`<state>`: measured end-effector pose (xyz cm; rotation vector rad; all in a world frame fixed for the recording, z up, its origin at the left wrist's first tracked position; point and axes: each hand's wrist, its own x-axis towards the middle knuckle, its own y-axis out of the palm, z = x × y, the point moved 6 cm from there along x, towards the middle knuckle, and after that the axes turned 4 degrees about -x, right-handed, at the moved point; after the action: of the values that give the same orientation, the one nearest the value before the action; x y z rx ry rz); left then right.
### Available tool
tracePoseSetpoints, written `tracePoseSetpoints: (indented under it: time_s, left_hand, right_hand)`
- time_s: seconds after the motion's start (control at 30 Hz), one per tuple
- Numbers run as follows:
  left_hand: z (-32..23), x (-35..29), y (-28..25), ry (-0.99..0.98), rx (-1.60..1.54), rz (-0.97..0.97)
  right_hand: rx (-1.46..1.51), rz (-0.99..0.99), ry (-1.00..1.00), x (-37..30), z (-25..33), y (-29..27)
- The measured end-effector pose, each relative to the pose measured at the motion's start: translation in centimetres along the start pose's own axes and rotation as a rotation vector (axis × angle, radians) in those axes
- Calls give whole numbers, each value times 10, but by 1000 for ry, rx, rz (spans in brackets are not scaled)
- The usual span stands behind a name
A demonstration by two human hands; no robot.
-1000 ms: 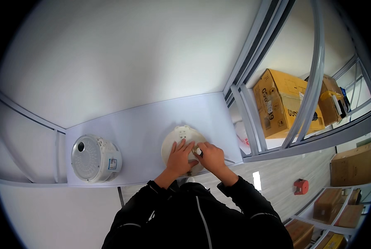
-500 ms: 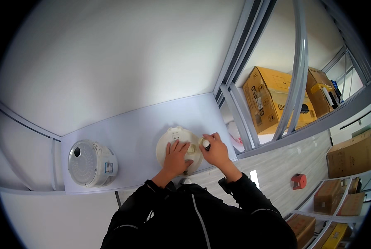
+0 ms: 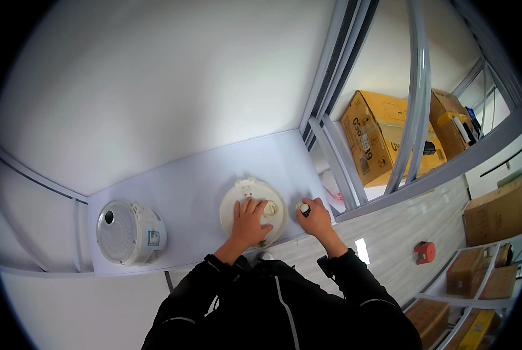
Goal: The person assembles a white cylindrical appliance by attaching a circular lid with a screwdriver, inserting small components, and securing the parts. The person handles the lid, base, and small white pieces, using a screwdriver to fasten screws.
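Observation:
A round cream-coloured plastic lid-like disc (image 3: 277,198) lies flat on the white table, with a small raised round fitting on its face. My left hand (image 3: 249,220) rests on it, fingers spread and pressing flat. Just right of the disc, my right hand (image 3: 315,219) is closed around a small object with a pale round end and a dark patterned part (image 3: 305,209). Its kind does not show. The object is apart from the disc, above or on the table; I cannot tell which.
A white drum-shaped appliance (image 3: 156,237) with a grey perforated face stands at the table's left end. Grey metal frames (image 3: 345,169) border the right side, with a yellow carton (image 3: 383,125) behind. A red stool (image 3: 424,252) stands on the floor near shelves of cardboard boxes (image 3: 464,273).
My right hand has moved right, away from the disc's edge, carrying the small object. The raised round fitting on the disc shows more fully. My left hand has stayed in place.

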<state>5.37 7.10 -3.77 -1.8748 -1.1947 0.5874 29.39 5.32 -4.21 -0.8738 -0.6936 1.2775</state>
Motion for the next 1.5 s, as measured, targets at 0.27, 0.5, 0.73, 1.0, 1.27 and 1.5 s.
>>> tracePoseSetpoints:
  time_s: [0.27, 0.5, 0.73, 1.0, 1.27, 1.5]
  left_hand:
    - [1, -2, 1, 16, -4, -40]
    - [0, 1, -1, 17, 5, -39]
    - [3, 0, 4, 26, 26, -20]
    - [5, 3, 11, 32, 88, -26]
    - [-2, 2, 2, 32, 103, -41]
    - [1, 0, 5, 44, 54, -101]
  right_hand:
    - [18, -78, -26, 13, 11, 9]
    - [-136, -26, -3, 33, 26, 10]
    - [19, -185, -194, 15, 55, -4]
    - [-101, 113, -523, -9, 87, 22]
    - [-159, 139, -514, -2, 93, 39]
    - [-35, 42, -505, 2, 90, 37]
